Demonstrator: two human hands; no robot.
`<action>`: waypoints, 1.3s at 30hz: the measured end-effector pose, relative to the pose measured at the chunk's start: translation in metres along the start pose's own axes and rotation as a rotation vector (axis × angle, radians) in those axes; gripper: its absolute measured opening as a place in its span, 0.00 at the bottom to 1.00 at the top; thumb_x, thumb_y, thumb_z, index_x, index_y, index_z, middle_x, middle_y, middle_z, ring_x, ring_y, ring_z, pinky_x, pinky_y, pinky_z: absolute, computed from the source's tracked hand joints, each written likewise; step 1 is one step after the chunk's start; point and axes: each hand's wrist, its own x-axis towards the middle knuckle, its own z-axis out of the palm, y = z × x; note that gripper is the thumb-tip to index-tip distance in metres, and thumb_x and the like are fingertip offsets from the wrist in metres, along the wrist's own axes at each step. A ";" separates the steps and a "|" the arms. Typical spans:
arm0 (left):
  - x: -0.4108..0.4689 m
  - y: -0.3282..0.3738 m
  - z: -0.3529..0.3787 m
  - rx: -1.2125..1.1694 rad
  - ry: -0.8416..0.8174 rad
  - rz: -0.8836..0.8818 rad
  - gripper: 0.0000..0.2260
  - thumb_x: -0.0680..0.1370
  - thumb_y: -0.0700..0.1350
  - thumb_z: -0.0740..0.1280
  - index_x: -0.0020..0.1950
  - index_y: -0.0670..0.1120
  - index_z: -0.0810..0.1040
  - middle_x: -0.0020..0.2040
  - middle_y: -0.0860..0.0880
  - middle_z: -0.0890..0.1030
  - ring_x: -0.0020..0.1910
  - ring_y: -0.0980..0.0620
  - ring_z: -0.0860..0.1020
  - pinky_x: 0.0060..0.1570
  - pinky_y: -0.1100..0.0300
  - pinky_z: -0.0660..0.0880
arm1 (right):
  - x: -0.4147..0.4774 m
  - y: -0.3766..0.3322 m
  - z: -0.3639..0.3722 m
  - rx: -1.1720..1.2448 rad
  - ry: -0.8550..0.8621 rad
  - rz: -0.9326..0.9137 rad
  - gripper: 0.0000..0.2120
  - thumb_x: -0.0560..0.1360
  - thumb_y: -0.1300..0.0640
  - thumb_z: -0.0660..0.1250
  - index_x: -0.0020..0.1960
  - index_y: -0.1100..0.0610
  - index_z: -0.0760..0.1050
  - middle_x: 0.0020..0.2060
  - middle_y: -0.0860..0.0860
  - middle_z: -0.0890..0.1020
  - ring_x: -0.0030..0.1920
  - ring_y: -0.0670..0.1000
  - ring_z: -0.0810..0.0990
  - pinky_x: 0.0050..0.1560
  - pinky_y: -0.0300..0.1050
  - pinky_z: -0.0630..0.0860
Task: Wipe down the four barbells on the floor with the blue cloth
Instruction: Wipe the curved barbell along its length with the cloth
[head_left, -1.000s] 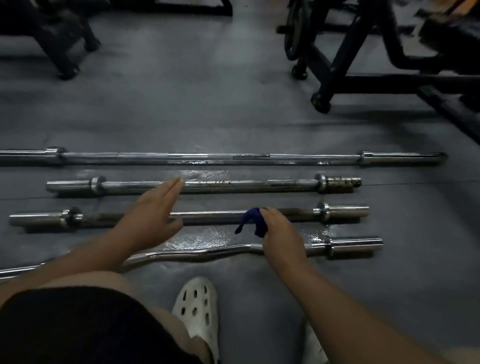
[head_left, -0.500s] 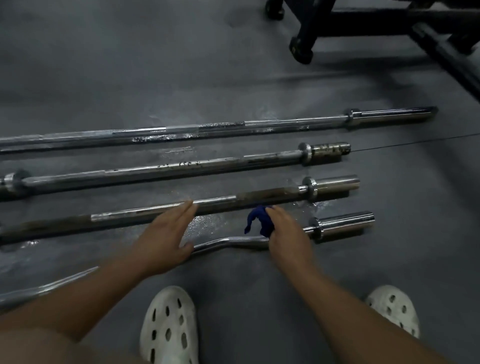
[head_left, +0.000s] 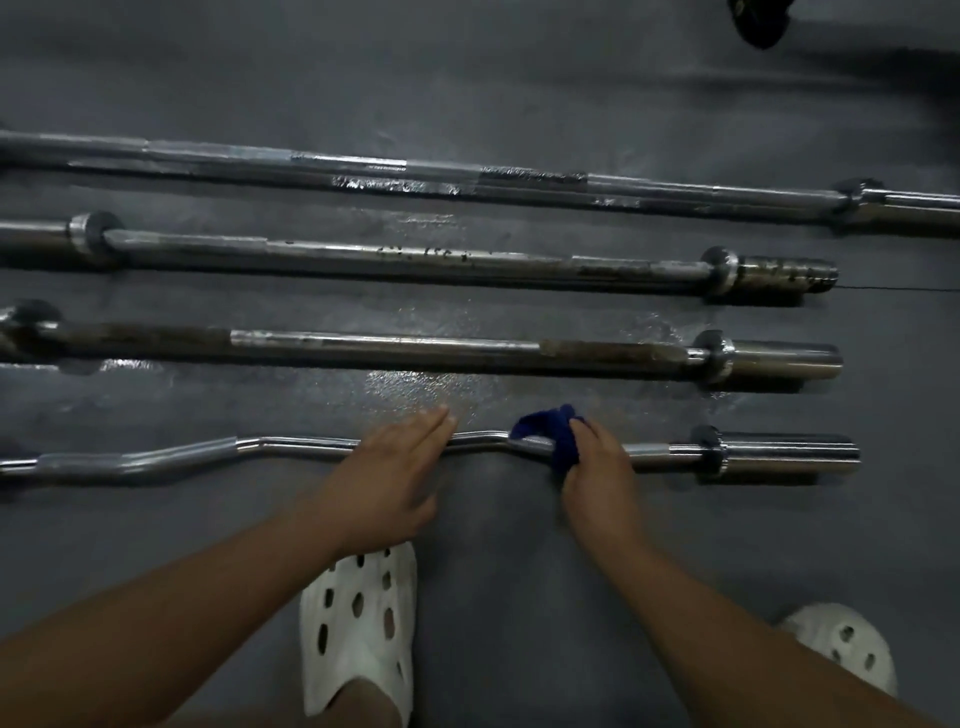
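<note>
Several barbells lie side by side on the grey floor. Nearest is a curved chrome bar (head_left: 208, 452). Behind it lie a rusty straight bar (head_left: 384, 345), a spotted straight bar (head_left: 415, 257) and the longest bar (head_left: 363, 169). My right hand (head_left: 597, 467) grips the blue cloth (head_left: 553, 434) wrapped over the curved bar, right of its middle bend. My left hand (head_left: 395, 462) lies flat with straight fingers across the same bar, just left of the cloth.
Wet patches shine on the floor (head_left: 431, 395) between the bars. My two white perforated clogs stand close behind the curved bar, one (head_left: 358, 629) between my arms, one (head_left: 841, 649) at lower right. A black machine foot (head_left: 758, 21) shows at top right.
Both hands dropped from over the rusty bar to the curved bar. The cloth now sits on the curved bar. The view tilted down and leaned closer to the floor.
</note>
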 end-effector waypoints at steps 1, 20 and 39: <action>0.000 -0.003 0.002 0.011 -0.001 0.003 0.39 0.72 0.59 0.55 0.81 0.46 0.55 0.81 0.46 0.54 0.79 0.46 0.58 0.76 0.52 0.54 | -0.002 -0.006 0.016 -0.002 -0.003 0.007 0.30 0.71 0.71 0.61 0.72 0.56 0.70 0.70 0.55 0.71 0.70 0.58 0.69 0.69 0.48 0.66; 0.031 -0.007 0.010 0.035 -0.088 -0.064 0.41 0.73 0.58 0.59 0.82 0.48 0.47 0.82 0.48 0.48 0.80 0.47 0.52 0.77 0.48 0.54 | -0.010 -0.016 0.041 -0.178 -0.163 -0.149 0.32 0.79 0.65 0.61 0.79 0.55 0.53 0.80 0.51 0.50 0.79 0.50 0.45 0.77 0.49 0.54; 0.032 0.004 0.020 -0.033 -0.034 -0.090 0.40 0.71 0.60 0.55 0.81 0.45 0.54 0.81 0.46 0.52 0.79 0.47 0.56 0.76 0.50 0.57 | 0.029 -0.034 0.041 -0.093 -0.118 -0.308 0.19 0.73 0.65 0.63 0.62 0.55 0.77 0.60 0.54 0.76 0.61 0.55 0.73 0.57 0.49 0.74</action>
